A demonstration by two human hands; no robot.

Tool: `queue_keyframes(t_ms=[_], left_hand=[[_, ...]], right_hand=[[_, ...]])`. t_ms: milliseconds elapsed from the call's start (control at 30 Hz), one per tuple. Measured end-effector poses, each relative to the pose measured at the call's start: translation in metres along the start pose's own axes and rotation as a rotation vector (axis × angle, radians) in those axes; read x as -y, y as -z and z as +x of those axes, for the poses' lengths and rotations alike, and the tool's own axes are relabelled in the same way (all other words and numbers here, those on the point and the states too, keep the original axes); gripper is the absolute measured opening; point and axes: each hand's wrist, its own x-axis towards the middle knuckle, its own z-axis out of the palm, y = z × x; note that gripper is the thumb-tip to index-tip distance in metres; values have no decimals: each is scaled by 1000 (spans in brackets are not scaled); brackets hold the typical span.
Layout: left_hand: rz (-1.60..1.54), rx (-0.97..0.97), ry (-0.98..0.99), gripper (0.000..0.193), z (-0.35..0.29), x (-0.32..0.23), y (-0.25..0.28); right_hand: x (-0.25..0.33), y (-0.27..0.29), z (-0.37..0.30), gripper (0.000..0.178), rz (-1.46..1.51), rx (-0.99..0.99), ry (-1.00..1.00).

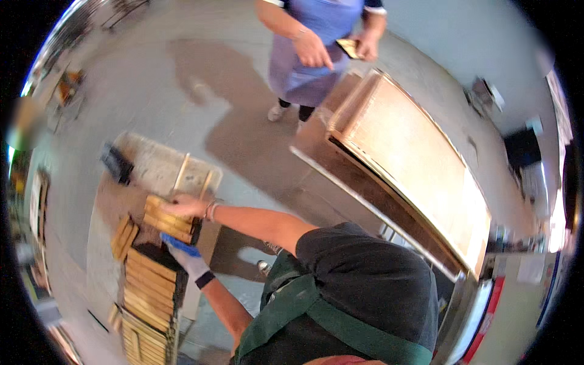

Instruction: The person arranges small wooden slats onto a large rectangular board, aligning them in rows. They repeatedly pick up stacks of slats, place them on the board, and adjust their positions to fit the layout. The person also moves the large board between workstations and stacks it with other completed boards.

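To the left of my body, both my arms reach over a low work surface [109, 228]. My bare right hand [184, 206], with bands at the wrist, grips the upper right part of a bundle of yellow wooden strips [163, 220]. Beneath it, my left hand [186, 254] wears a grey glove with blue fingers. Its fingers close on the lower edge of that same bundle. Just below lies a long row of wooden strips [148, 286] laid side by side. A smaller group of strips [125, 237] leans at its upper left corner. Blur hides the fingertips.
Across from me a co-worker in a blue apron [319, 48] holds a small flat piece [348, 48]. A large cart with a wooden panel top [413, 164] stands to my right. A dark object [117, 163] and thin sticks [181, 172] lie on the surface's far end.
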Motion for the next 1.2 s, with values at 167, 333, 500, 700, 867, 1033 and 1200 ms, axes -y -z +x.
queue_keyframes(t_ms=[167, 333, 500, 700, 867, 1033, 1200], left_hand=[[755, -64, -280, 71, -39, 0, -6], [979, 38, -116, 69, -143, -22, 1], [778, 555, 367, 62, -200, -1, -48], [727, 1120, 270, 54, -179, 12, -97], [675, 1195, 220, 60, -150, 25, -101], [615, 1212, 370, 67, -109, 43, -97], [635, 1430, 666, 67, -146, 90, -149]], right_hand=[[-23, 21, -61, 60, 266, -484, 288], [-79, 50, -294, 51, 1343, -613, 223], [-111, 126, -464, 69, 1348, -1557, 441], [-134, 139, -473, 30, 1388, -1712, 392], [-141, 28, -508, 11, 1564, -1698, 664], [-121, -180, -572, 24, 1594, -2092, 555], [-146, -346, -653, 12, 1254, -2588, 180]])
